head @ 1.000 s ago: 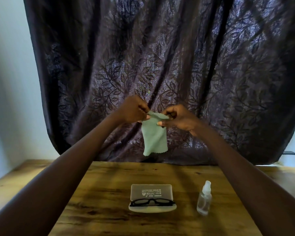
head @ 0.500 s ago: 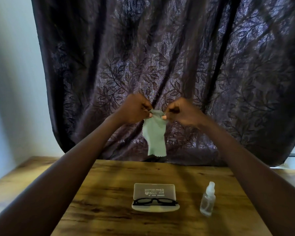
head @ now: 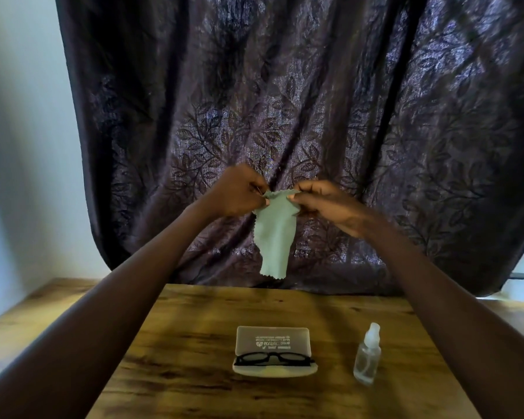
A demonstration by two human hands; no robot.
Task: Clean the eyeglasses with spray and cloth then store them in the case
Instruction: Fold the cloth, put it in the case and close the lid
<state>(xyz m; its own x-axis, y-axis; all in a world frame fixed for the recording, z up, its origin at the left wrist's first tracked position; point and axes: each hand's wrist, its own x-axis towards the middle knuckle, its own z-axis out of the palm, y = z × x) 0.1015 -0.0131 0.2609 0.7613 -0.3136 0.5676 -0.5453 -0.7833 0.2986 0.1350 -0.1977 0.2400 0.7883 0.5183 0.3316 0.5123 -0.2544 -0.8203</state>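
As the left hand [head: 236, 193] and right hand [head: 330, 205] part, the cloth [head: 274, 234] spreads wider.

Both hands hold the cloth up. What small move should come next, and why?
Probably free the right hand and lower it to the eyeglasses: it and the left hand both pinch the cloth aloft, while the eyeglasses lie untouched in the open case.

Room in home, I reckon. Behind my table [head: 194, 343]: 1 heavy dark curtain [head: 285, 101], leaf pattern, hanging in loose folds against plain pale wall [head: 22, 146]. Tabletop rustic wood grain. Personal bits on it: eyeglasses [head: 273, 358] in open case [head: 273, 337], 1 small spray bottle [head: 367, 358].
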